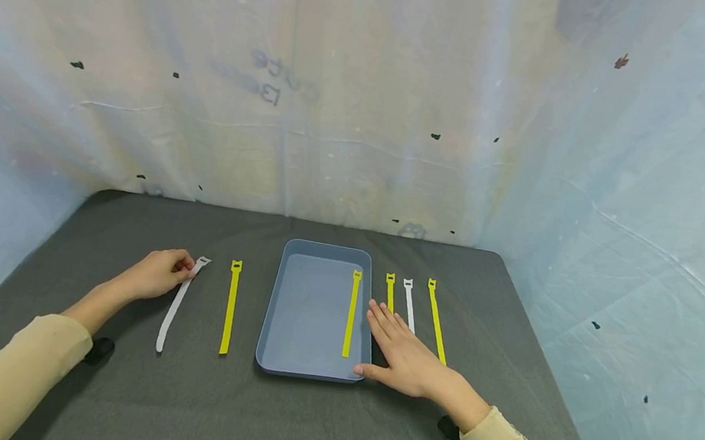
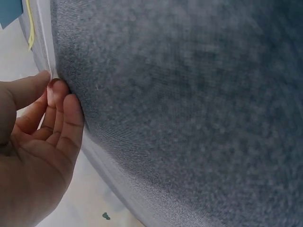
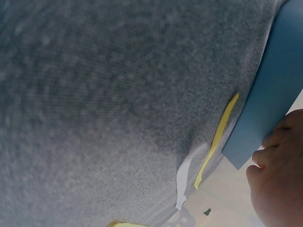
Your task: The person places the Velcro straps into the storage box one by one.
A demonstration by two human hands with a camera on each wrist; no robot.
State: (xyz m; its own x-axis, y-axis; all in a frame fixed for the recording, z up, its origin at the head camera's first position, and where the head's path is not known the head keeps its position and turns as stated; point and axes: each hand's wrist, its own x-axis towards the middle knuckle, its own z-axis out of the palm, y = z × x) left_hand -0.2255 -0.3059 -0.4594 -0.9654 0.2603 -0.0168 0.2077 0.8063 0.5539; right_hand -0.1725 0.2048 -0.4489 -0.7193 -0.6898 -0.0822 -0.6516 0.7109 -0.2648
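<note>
At the left of the grey cloth, my left hand point(image 1: 159, 273) pinches a white cable strap point(image 1: 173, 314) between thumb and fingers, close to its slotted head. The strap's tail lies toward me. The left wrist view shows thumb and fingertips meeting on the white strap point(image 2: 46, 35). My right hand point(image 1: 405, 360) has its fingers straight and touches the right side of a blue-grey tray point(image 1: 306, 307). Inside the tray, along its right side, lies a yellow cable strap point(image 1: 351, 319). Another yellow strap point(image 1: 230, 311) lies between my left hand and the tray.
Right of the tray lie a yellow strap point(image 1: 390, 294), a white strap point(image 1: 409, 300) and a second yellow strap point(image 1: 435, 320), partly covered by my right hand. A pale sheet point(image 1: 363, 108) hangs behind and beside the cloth-covered table point(image 1: 213, 405).
</note>
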